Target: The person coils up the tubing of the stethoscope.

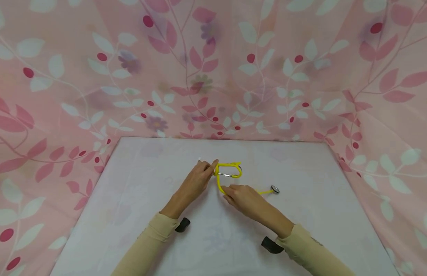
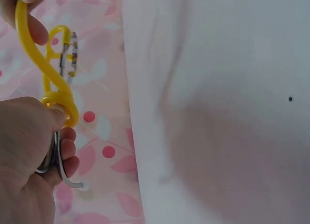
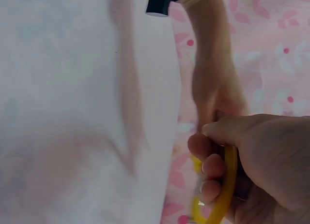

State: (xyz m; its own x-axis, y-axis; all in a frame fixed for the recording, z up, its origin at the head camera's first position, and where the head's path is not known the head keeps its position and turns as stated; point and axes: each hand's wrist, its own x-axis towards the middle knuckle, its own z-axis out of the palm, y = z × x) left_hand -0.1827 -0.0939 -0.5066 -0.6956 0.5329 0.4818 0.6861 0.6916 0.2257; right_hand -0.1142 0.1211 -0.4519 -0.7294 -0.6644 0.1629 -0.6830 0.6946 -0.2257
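Note:
A yellow stethoscope is held above the white table. My left hand (image 1: 196,178) grips its metal ear tubes (image 2: 62,168) and pinches a coil of yellow tubing (image 2: 72,112) under the thumb; a white eartip (image 2: 85,186) pokes out below the fingers. Beyond the coil sits a yellow carabiner-like loop (image 1: 228,165) with a silver bar along one side. Lower and to the right, my right hand (image 1: 246,199) curls its fingers round the yellow tubing (image 3: 229,180). From behind that hand the tube runs out to a silver and dark chest piece (image 1: 275,189).
Below the hands is a white table (image 1: 213,245). Pink leaf-patterned cloth (image 1: 213,76) surrounds its back and sides. Dark wrist-camera mounts (image 1: 272,245) stick out beneath both beige sleeves (image 1: 151,237).

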